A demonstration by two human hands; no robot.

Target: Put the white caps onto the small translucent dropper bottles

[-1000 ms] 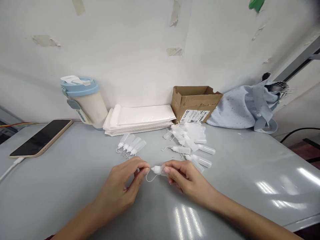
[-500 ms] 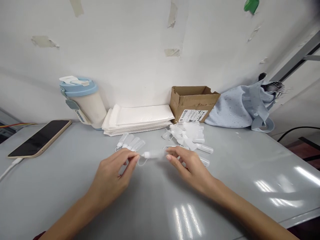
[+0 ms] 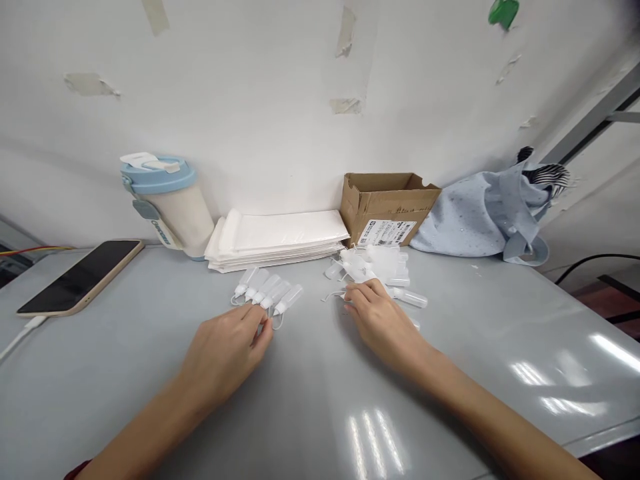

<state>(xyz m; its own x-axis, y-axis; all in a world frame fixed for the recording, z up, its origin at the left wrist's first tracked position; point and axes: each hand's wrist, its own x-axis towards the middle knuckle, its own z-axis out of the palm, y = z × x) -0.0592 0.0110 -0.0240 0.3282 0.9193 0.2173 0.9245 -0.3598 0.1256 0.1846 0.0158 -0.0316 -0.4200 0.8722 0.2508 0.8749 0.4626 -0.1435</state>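
Observation:
My left hand (image 3: pixel 227 350) is closed in a pinch at the nozzle end of a small clear dropper bottle (image 3: pixel 290 299) with a white cap and a thin tether loop. This bottle lies slanted at the right end of a row of several similar bottles (image 3: pixel 264 288) on the grey table. My right hand (image 3: pixel 377 320) has its fingers closed at the near left side of a loose pile of such bottles (image 3: pixel 383 263). A white nozzle and a thin curved tether (image 3: pixel 331 295) stick out left of its fingertips; the rest of that bottle is hidden by the hand.
Along the wall stand a cream tumbler with a blue lid (image 3: pixel 175 207), a stack of white padded envelopes (image 3: pixel 280 233), an open cardboard box (image 3: pixel 390 210) and a light blue fabric bag (image 3: pixel 470 213). A phone (image 3: pixel 83 277) with a white cable lies on the left.
My left hand has brought a dropper bottle from between the hands to the right end of the row. My right hand has moved slightly right, and its fingers have closed at the pile.

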